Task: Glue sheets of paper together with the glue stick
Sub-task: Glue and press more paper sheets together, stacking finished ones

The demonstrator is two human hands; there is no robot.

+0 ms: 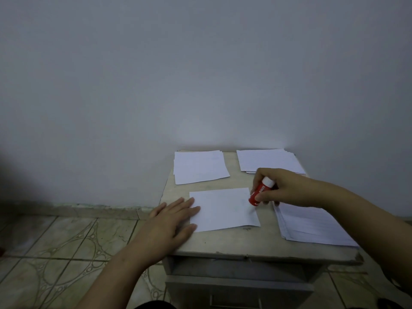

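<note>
Down from the head view, a small grey table [223,244] stands against a pale wall [200,74], and every sheet in sight lies on its top. At the middle of that top lies a single white sheet [223,210], flat, with its long edges running left to right.

Flat and with fingers straight and close together, the left hand [171,221] presses on the table's left edge, its fingertips [195,208] overlapping the sheet's left border.

Curled round a red glue stick [259,192], the right hand [283,188] pinches it between thumb and fingers. The stick tilts, its white end up toward the hand and its lower red end at the sheet's right edge; whether the tip touches the paper I cannot tell.

Three stacks of white paper surround the sheet: a far-left stack [200,167], a far-right stack [267,160] partly behind the right hand, and a near-right stack [312,226] under the right forearm.

Below the tabletop an open shelf [234,267] shows only shadow, so its contents cannot be told, and under it sits a closed drawer front [234,291]. Patterned floor tiles [66,253] spread to the left.
</note>
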